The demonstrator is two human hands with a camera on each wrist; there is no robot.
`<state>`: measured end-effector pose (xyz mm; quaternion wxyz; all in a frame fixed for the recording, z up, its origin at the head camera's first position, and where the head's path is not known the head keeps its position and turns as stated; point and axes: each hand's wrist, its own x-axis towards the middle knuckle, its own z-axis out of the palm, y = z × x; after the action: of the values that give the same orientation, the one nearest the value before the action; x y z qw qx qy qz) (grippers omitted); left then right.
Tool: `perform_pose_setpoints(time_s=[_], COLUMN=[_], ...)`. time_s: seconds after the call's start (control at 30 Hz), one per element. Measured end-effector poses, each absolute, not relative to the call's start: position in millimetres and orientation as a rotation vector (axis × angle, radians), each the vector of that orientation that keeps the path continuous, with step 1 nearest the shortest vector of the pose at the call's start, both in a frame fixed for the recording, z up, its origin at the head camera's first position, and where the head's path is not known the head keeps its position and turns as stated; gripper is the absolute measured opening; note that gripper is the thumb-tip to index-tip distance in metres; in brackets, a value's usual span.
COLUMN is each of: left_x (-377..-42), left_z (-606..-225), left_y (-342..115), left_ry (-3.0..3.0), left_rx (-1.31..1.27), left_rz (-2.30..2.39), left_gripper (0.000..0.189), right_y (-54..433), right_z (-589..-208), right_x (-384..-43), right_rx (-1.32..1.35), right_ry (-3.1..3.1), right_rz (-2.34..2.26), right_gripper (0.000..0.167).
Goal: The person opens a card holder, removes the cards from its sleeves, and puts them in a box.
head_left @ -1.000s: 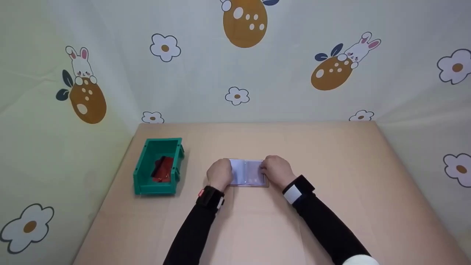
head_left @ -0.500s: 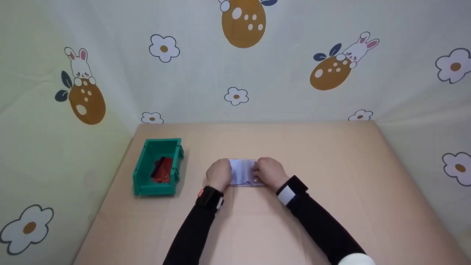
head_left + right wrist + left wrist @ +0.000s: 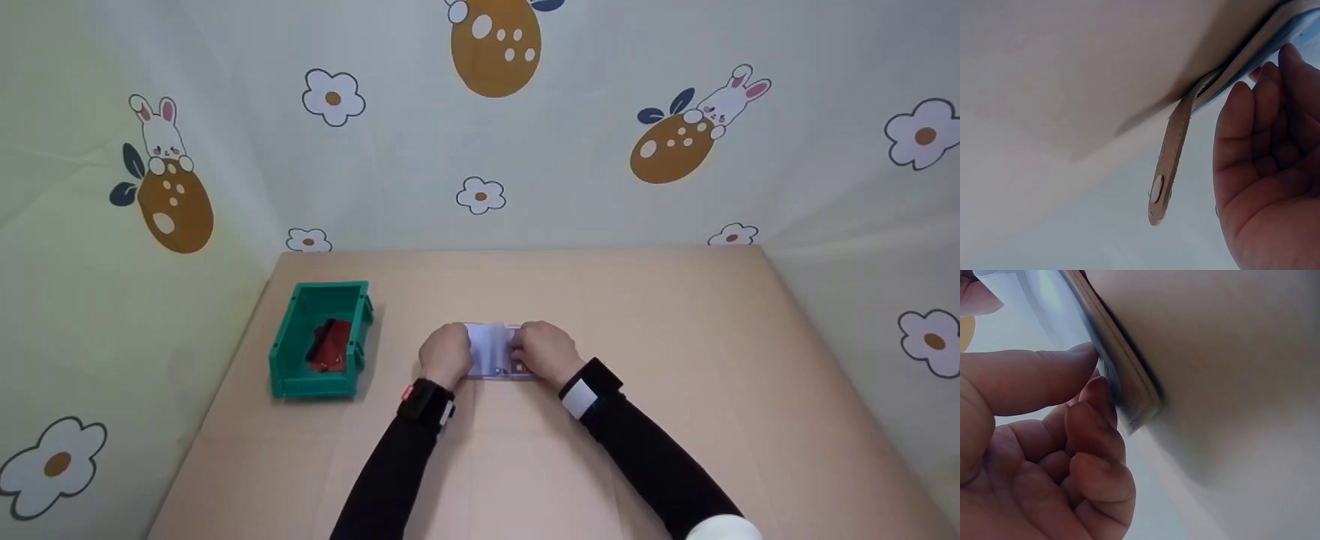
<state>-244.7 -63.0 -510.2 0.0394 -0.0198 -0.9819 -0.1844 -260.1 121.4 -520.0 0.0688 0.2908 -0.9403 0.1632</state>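
An opened card holder point(image 3: 481, 351) with clear plastic sleeves lies on the table in the head view. Its brown stitched cover point(image 3: 1124, 354) shows edge-on in the left wrist view. From the cover's right side a strap point(image 3: 1169, 163) with a round snap sticks out. My left hand point(image 3: 446, 354) pinches the holder's left side between thumb and forefinger, the other fingers curled. With thumb and fingertips, my right hand point(image 3: 547, 351) pinches a clear sleeve, partly lifted and curved toward the middle. The fingertips of the right hand are partly hidden in the head view.
A green bin point(image 3: 313, 386) stands on the table to the left, with a dark red item point(image 3: 330, 349) inside, its kind unclear. Patterned cloth point(image 3: 405, 150) hangs around the back and sides of the table point(image 3: 637, 300).
My right hand has moved left, bringing the sleeve up off the holder's right side and bending it toward the middle. My left hand has stayed in place.
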Motion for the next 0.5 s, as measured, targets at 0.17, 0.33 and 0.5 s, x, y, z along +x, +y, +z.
perform_pose_setpoints(time_s=[0.17,0.33,0.5], left_x=[-243.1,-240.1,-231.6], left_z=[-509.9,-505.6,-492.0], left_y=[-61.7,-58.6,-51.6], left_ry=[-3.006,-3.001,-2.975], left_rx=[-0.055,-0.035,-0.167], left_rz=[-0.556,-0.498,-0.495], left_gripper=[0.019,0.016,0.01], right_y=[121.9,121.3,121.4], right_z=[-521.0,-522.0,-521.8], right_x=[-260.2,-261.7,-262.3], right_rx=[0.879,0.876,0.863], right_ry=[-2.822,-2.834,-2.841], right_rz=[0.498,0.492,0.472], right_gripper=[0.012,0.014,0.016])
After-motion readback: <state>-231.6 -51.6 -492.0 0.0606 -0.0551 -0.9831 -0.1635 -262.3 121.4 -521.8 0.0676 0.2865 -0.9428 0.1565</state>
